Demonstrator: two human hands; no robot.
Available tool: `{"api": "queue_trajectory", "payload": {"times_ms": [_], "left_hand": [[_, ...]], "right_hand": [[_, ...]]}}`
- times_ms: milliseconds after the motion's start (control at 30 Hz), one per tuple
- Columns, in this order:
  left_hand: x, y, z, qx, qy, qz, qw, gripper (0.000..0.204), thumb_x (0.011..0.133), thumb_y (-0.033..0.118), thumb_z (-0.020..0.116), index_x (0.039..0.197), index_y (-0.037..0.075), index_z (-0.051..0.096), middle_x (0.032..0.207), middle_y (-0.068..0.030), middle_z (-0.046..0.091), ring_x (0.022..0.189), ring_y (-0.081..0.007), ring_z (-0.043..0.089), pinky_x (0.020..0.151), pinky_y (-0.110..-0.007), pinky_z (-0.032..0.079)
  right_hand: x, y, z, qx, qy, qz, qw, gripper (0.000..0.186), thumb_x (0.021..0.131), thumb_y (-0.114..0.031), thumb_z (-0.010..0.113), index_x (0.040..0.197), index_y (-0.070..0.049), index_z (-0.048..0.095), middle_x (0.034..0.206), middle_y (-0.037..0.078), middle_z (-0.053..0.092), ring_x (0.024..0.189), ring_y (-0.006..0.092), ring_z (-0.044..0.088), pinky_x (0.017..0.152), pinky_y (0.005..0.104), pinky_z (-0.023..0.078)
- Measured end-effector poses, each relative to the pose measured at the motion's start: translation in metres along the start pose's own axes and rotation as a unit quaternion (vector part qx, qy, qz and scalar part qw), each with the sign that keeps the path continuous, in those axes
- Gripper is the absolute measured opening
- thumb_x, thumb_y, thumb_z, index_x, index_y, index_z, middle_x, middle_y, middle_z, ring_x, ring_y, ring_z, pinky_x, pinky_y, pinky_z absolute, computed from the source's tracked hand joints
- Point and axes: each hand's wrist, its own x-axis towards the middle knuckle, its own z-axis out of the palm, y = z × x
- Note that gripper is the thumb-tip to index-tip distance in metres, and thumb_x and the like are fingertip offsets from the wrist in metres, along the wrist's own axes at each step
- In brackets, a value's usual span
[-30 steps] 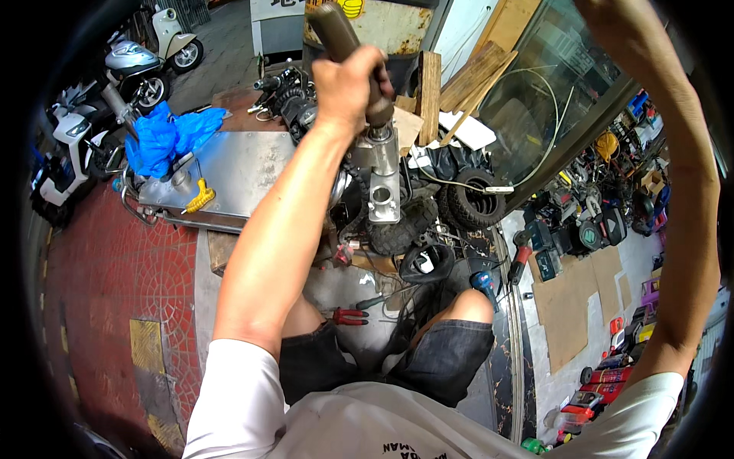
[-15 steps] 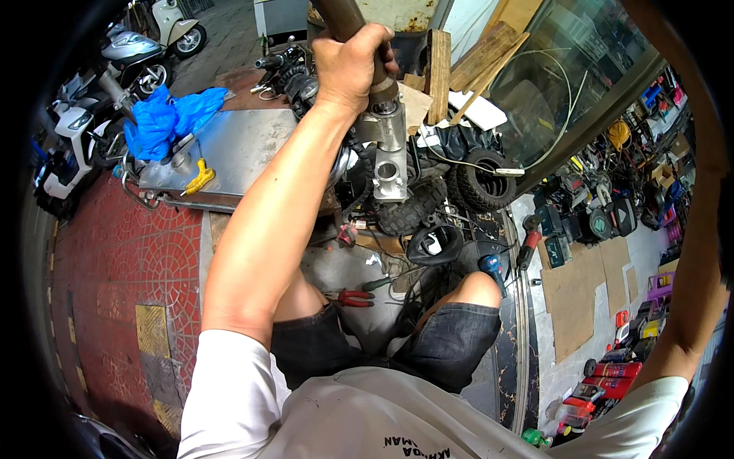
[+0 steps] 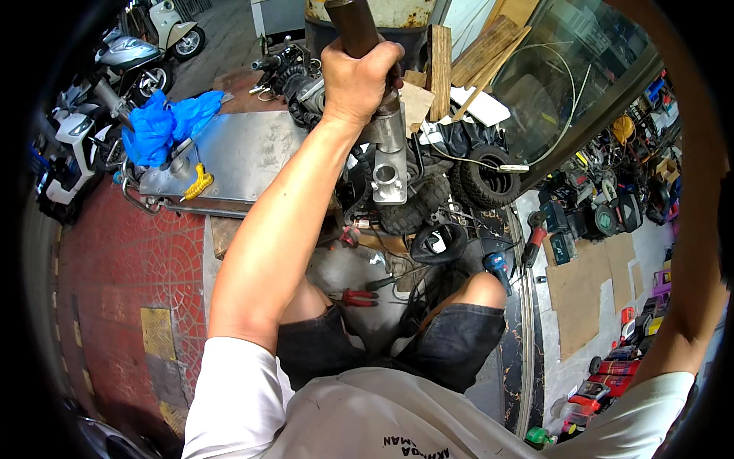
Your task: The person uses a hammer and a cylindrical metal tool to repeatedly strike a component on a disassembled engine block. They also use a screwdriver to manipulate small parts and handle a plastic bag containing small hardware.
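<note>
My left hand (image 3: 356, 83) is closed around a thick brown metal pipe (image 3: 354, 29), which slants up and away. Its lower end meets the upper socket of a silver metal bracket (image 3: 388, 136); how deep it sits inside cannot be made out. Below that socket, the bracket carries a second round collar with an open bore. Bent upward along the right rim runs my right arm (image 3: 677, 336), its hand outside the picture. Behind the bracket lie a knobbly tyre (image 3: 420, 208) and dark machine parts.
A metal-topped bench (image 3: 237, 149) at left bears a blue plastic bag (image 3: 170, 122) and a yellow-handled tool (image 3: 199, 182). Red-handled pliers (image 3: 355, 297) lie between my legs. To the right are a blue power tool (image 3: 497, 269), a red grinder (image 3: 535, 243) and stacked tyres (image 3: 489, 180).
My left hand has shifted slightly down and to the right with the pipe. More of the pipe's top now shows above it. The view has also shifted a little.
</note>
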Motion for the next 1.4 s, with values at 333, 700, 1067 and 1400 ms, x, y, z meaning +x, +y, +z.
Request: {"api": "queue_trajectory", "payload": {"times_ms": [333,700,1067,1400], "left_hand": [[0.006,-0.004,-0.003,0.009,0.003,-0.035,0.999,0.017,0.083,0.015,0.071,0.077,0.002,0.063,0.064,-0.0094,0.063,0.054,-0.0193,0.063,0.054,-0.034,0.052],[0.004,-0.003,-0.012,0.024,-0.002,-0.043,0.999,0.018,0.084,0.015,0.071,0.073,0.002,0.064,0.063,-0.0079,0.063,0.051,-0.0175,0.062,0.052,-0.031,0.050],[0.004,-0.009,0.005,0.004,-0.001,-0.054,0.999,0.015,0.085,0.013,0.072,0.077,0.002,0.064,0.066,-0.0082,0.064,0.052,-0.0167,0.061,0.051,-0.031,0.051],[0.005,-0.013,0.000,-0.006,-0.015,-0.081,0.997,0.012,0.089,0.008,0.066,0.086,-0.001,0.058,0.071,-0.0098,0.059,0.060,-0.0185,0.062,0.057,-0.038,0.060]], "right_hand": [[0.035,0.002,0.028,-0.033,-0.042,-0.050,0.997,0.039,0.104,-0.037,0.062,0.113,0.000,0.073,0.095,0.017,0.073,0.088,0.0300,0.068,0.083,0.0445,0.053],[0.060,-0.021,0.040,-0.123,-0.079,0.036,0.989,0.044,0.105,-0.043,0.059,0.106,-0.001,0.073,0.086,0.013,0.070,0.080,0.0257,0.065,0.074,0.0424,0.053],[0.039,0.012,0.029,-0.022,-0.206,0.065,0.976,0.046,0.109,-0.044,0.050,0.104,-0.003,0.071,0.076,0.008,0.062,0.064,0.0181,0.056,0.060,0.0381,0.052],[-0.201,0.015,0.249,0.704,-0.007,0.552,0.447,0.041,0.110,-0.042,0.045,0.107,-0.003,0.058,0.071,-0.002,0.050,0.053,0.0101,0.043,0.047,0.0288,0.039]]}}
